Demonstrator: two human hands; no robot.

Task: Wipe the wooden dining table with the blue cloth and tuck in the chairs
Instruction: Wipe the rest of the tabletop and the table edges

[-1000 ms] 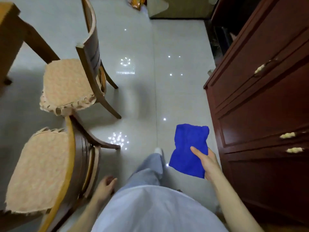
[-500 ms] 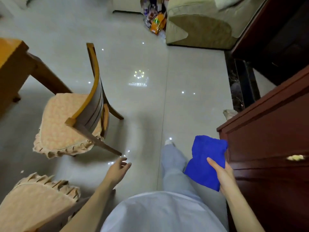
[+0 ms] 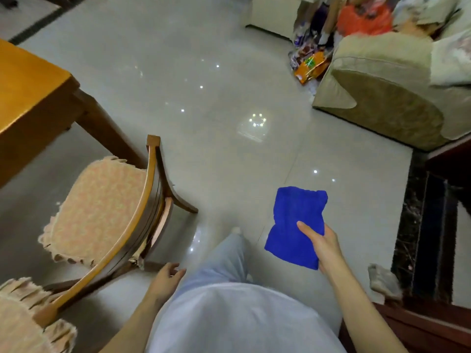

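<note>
Left hand (image 3: 167,276) low by the hip, fingers (image 3: 177,269) loosely curled, holding nothing, just beside the near end of the chair (image 3: 102,207) back rail. Right hand (image 3: 325,244) out front, thumb on top, pinching the cloth (image 3: 293,222); cloth hangs above the floor (image 3: 229,154), touching nothing else. Second chair (image 3: 17,317) cushion at bottom left. Cabinet (image 3: 420,329) edge close on the right. First chair stands out from the table (image 3: 28,93), seat by the corner leg. Wide open floor between chair and sofa (image 3: 382,105). Packets (image 3: 309,66) by sofa: print too blurred to read.
</note>
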